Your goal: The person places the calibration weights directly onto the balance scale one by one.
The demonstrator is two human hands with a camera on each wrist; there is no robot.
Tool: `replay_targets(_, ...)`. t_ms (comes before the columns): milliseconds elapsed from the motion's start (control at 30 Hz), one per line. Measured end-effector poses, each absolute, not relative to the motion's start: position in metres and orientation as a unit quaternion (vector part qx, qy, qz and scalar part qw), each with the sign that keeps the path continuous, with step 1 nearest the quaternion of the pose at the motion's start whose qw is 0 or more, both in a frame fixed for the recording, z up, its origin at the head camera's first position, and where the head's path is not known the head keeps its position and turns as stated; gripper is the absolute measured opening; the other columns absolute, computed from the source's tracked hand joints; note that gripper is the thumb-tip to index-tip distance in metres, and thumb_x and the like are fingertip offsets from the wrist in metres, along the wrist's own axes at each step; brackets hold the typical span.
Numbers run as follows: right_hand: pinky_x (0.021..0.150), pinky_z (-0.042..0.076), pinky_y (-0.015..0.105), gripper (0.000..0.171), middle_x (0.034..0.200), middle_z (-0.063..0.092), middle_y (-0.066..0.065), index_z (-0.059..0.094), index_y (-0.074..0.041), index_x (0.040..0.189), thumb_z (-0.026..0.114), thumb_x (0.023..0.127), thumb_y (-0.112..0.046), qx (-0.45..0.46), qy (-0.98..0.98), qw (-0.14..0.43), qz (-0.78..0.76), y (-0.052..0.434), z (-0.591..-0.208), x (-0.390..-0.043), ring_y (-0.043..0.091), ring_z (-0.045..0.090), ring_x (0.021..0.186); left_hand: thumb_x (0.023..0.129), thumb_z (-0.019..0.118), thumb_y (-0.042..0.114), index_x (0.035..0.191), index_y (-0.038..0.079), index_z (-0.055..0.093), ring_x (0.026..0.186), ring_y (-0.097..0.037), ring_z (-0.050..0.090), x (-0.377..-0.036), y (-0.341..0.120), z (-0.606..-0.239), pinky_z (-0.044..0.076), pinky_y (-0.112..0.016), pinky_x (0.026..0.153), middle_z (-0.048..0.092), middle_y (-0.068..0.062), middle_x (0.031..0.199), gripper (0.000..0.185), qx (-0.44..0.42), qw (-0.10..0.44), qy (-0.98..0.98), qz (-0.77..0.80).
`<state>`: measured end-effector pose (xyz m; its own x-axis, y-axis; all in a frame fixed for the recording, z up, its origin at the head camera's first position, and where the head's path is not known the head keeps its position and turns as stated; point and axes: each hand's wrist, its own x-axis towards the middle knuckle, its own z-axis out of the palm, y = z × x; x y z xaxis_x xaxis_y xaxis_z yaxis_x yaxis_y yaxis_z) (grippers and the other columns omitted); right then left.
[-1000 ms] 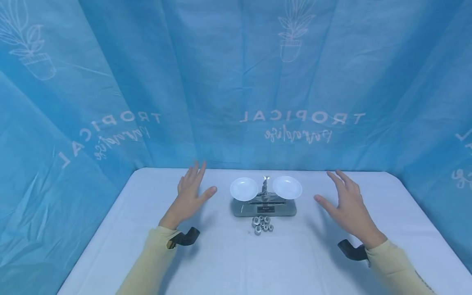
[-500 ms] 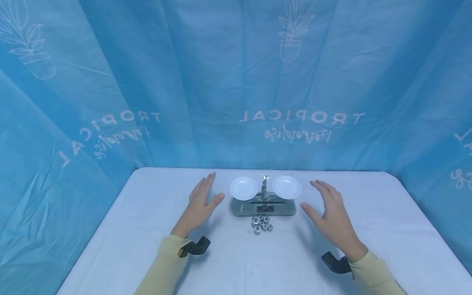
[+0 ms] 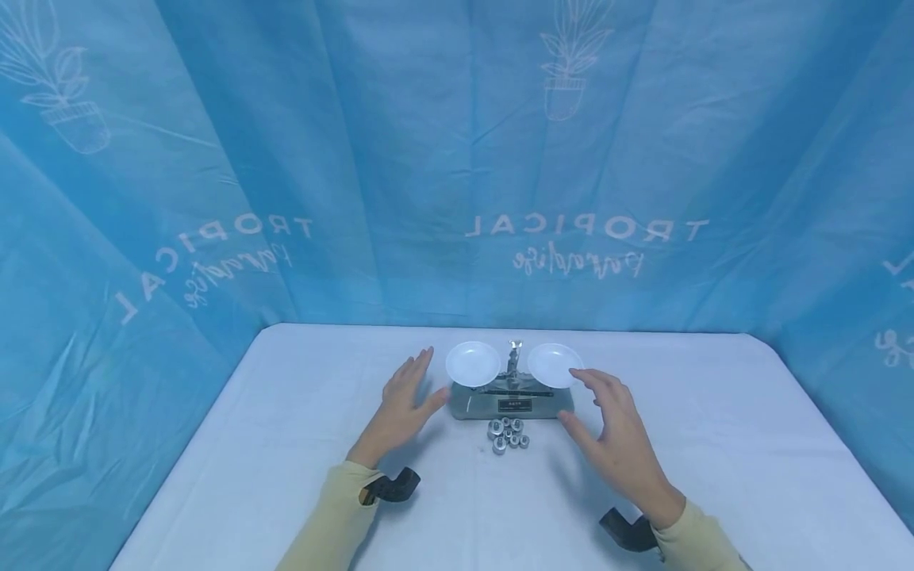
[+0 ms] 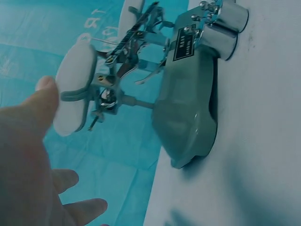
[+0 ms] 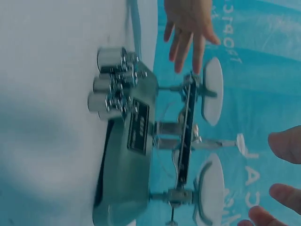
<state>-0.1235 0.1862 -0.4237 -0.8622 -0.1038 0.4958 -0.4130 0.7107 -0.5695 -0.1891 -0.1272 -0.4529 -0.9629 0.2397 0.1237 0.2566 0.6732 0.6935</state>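
A balance scale [image 3: 511, 404] with a grey-green base stands near the back of the table. Two white pans, a left pan [image 3: 473, 364] and a right pan [image 3: 551, 365], sit on top of it. Several silver weights [image 3: 500, 434] are clustered just in front of the base. My left hand [image 3: 400, 408] hovers left of the scale, fingers extended and thumb pointing at the left pan. On the other side my right hand [image 3: 616, 432] has its fingers spread, the fingertips overlapping the right pan's edge in the head view. Neither hand holds anything.
A white cloth covers the table [image 3: 457, 515]. Blue curtain [image 3: 400, 174] with printed lettering hangs behind and along both sides. Black camera mounts, a left mount [image 3: 394, 485] and a right mount [image 3: 628, 530], stick out under the wrists.
Both hands have moved inward toward the scale, the left hand to the right and the right hand to the left. The scale and weights have stayed in place.
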Motion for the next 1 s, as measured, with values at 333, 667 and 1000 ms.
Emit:
replay_targets(333,0.092,0.051,0.055,0.058,0.133,0.055,0.016,0.055,-0.004,0.137,0.081,0.085,-0.012,0.162,-0.898,0.204,0.355,0.164,-0.437,-0.118,0.034,0.049,0.124,0.099,0.061,0.046,0.160,0.010,0.024,0.151,-0.040,0.016,-0.192,-0.117,-0.463,0.008,-0.066,0.119,0.026,-0.014,0.164,0.080,-0.148,-0.012,-0.912,-0.383)
replay_targets(667,0.090,0.054,0.047,0.054,0.128,0.060,0.007,0.057,-0.008,0.135,0.081,0.086,-0.013,0.174,-0.901,0.172,0.359,0.153,-0.456,-0.125,0.025,0.057,0.115,0.098,0.061,0.046,0.158,0.009,0.029,0.149,-0.042,0.021,-0.195,-0.104,-0.469,0.011,-0.064,0.120,0.031,-0.019,0.160,0.077,-0.166,-0.009,-0.909,-0.383)
replay_targets(1000,0.088,0.055,0.043,0.044,0.118,0.065,0.005,0.063,-0.007,0.127,0.080,0.087,-0.013,0.177,-0.900,0.152,0.369,0.145,-0.468,-0.139,0.021,0.064,0.106,0.102,0.059,0.036,0.155,0.002,0.030,0.146,-0.037,0.033,-0.201,-0.091,-0.473,0.022,-0.062,0.118,0.039,-0.018,0.157,0.070,-0.193,-0.004,-0.906,-0.376)
